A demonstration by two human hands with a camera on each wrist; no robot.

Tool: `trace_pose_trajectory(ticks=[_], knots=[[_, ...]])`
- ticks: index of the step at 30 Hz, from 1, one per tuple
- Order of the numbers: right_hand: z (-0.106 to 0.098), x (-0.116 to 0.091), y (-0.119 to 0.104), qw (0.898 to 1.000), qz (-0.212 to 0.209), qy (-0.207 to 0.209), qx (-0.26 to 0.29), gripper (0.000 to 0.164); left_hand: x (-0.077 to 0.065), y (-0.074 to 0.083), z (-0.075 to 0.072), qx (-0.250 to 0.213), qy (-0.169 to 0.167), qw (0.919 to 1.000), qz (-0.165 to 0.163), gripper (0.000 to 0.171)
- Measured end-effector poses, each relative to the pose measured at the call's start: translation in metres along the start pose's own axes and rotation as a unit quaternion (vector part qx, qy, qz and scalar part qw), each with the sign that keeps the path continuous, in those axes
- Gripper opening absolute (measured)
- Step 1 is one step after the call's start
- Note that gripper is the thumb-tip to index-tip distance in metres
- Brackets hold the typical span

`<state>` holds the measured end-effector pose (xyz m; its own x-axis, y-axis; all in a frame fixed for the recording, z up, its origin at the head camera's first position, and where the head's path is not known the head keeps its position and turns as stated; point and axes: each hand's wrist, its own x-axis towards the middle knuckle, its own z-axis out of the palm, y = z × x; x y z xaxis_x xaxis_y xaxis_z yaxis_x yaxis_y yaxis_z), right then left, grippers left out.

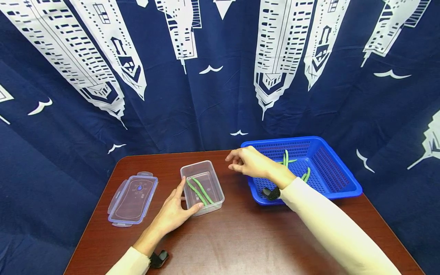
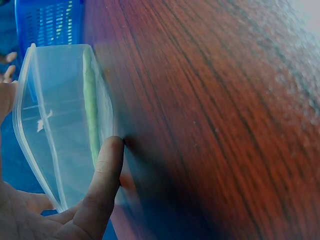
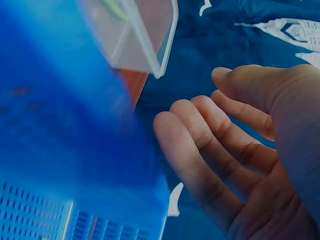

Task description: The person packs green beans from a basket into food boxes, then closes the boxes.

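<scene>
Two green beans (image 1: pixel 203 191) lie in a clear plastic container (image 1: pixel 220 191), its top uncovered. My left hand (image 1: pixel 173 214) holds the container's near-left corner, thumb (image 2: pixel 107 155) against the near wall and fingers along the left side. In the air between the container and a blue basket (image 1: pixel 338 177), my right hand (image 1: pixel 252 162) is empty, its fingers loosely bent with thumb and fingertips apart. More green beans (image 1: pixel 286 158) lie inside the basket, partly hidden behind the right hand and forearm.
A clear lid with a blue seal (image 1: pixel 134 198) lies flat on the brown wooden table (image 1: pixel 240 236), left of the container. Behind the table hangs a dark blue cloth (image 1: pixel 165 114) with white building prints. The basket stands near the table's right edge.
</scene>
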<state>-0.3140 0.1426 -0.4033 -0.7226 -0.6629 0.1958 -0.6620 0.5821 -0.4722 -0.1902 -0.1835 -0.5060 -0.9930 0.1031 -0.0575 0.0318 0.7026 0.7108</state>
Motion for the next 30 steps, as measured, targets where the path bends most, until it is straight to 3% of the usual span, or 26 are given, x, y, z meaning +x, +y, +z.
trace_pose_trajectory(ticks=[11, 18, 30], knots=[[-0.020, -0.032, 0.029, 0.999, 0.025, 0.040, -0.027, 0.021, 0.000, -0.002, 0.002, -0.009, 0.010, 0.9999, 0.004, 0.124], [-0.034, -0.050, 0.045, 0.997, 0.063, 0.039, 0.000, 0.021, 0.000, -0.003, 0.003, -0.010, 0.013, 0.9998, 0.007, 0.123], [-0.052, -0.076, 0.082, 0.993, 0.114, 0.022, -0.025, 0.025, 0.000, -0.002, 0.004, -0.009, 0.014, 0.9999, 0.003, 0.123]])
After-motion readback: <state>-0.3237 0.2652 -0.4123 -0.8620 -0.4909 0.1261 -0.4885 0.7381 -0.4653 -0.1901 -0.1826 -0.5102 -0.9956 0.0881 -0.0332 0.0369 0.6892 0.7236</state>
